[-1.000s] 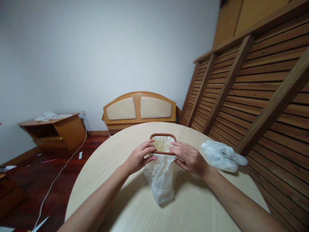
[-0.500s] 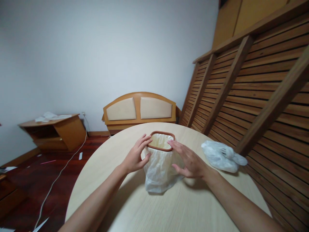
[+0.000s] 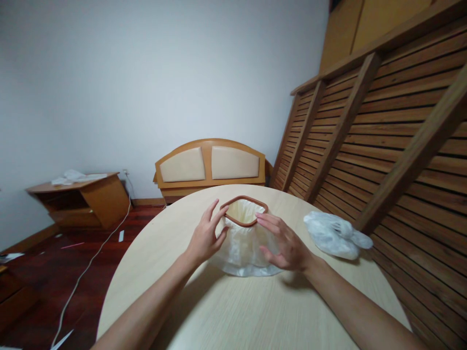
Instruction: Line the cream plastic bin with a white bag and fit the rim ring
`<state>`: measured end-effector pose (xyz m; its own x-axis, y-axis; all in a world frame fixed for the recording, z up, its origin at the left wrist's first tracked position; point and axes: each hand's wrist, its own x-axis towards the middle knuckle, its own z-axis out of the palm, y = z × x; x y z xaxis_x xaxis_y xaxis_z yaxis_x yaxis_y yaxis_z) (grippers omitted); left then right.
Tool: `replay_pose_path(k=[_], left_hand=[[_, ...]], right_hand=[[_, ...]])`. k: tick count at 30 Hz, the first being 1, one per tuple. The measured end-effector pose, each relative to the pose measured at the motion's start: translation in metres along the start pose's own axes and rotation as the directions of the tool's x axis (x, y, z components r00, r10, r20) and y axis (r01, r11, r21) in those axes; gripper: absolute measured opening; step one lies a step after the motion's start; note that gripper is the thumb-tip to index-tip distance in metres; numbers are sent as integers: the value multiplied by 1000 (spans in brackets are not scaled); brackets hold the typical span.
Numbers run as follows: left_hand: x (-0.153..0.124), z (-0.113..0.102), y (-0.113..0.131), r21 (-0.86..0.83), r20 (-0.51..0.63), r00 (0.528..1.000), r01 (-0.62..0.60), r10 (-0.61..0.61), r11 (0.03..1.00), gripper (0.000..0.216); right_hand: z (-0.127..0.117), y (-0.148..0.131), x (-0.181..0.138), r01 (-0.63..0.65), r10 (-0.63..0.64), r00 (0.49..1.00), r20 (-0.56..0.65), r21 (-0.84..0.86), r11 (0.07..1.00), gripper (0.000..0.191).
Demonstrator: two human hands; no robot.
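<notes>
A small trash bin lined with a white plastic bag (image 3: 242, 253) stands on the round table. Around its mouth sits a brown rim ring (image 3: 243, 225), and the bag hangs loosely down the outside. The ring is turned so that one corner points toward me. My left hand (image 3: 206, 236) is at the ring's left side, fingers spread, with a fingertip against the rim. On the right, my right hand (image 3: 286, 243) has its fingers extended and their tips at the ring's right edge, the thumb apart from them beside the bag. Neither hand is closed around anything.
A knotted white plastic bag (image 3: 335, 236) lies on the right of the pale table (image 3: 164, 262). Wooden slatted frames (image 3: 365, 141) lean along the right side. Behind stands a headboard (image 3: 209, 165); at left, a low cabinet (image 3: 105, 199) and a cable (image 3: 85, 272) on the floor.
The bin's ring has turned from edge-on to corner-on toward me. The bag's lower edge has swung and spread wider. Both hands stay at the rim, with slight finger shifts.
</notes>
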<state>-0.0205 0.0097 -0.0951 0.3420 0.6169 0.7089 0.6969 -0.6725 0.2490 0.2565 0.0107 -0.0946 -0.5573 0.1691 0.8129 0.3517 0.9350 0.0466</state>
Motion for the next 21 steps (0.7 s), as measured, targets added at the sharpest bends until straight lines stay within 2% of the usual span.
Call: replay_pose_path(k=[3,5,7,9,12,14,18,21], left_hand=[[0,-1,1,21,-71,993,94,-92,995,68],[0,0,7,10,-92,991,98,-97,995,67],[-1,2,14,-7,-71,993,94,-94,996,72],[-4,8,20,-32,-17,994,109,-109,994,87],[-7,18,23,-75,48,989,147,-143,986,109],[-8,22,20,-88,43,985,168,-165,982,111],[-7,21,12,-54,-17,982,186,-187,981,101],[-6,18,6,-48,-47,989,136,-139,990,91]], right_hand=[[1,12,-6,-190,183,975,-127,-37,981,74],[4,21,-12,-360,357,919,-166,10,933,72],[10,28,-19,-495,507,852,-129,117,861,72],[18,30,-24,-567,586,810,-28,219,794,77],[28,25,-28,-625,611,777,147,288,726,87],[33,20,-28,-654,618,756,216,298,696,93],[37,14,-27,-662,624,750,219,266,701,98],[35,12,-26,-657,621,754,214,234,717,94]])
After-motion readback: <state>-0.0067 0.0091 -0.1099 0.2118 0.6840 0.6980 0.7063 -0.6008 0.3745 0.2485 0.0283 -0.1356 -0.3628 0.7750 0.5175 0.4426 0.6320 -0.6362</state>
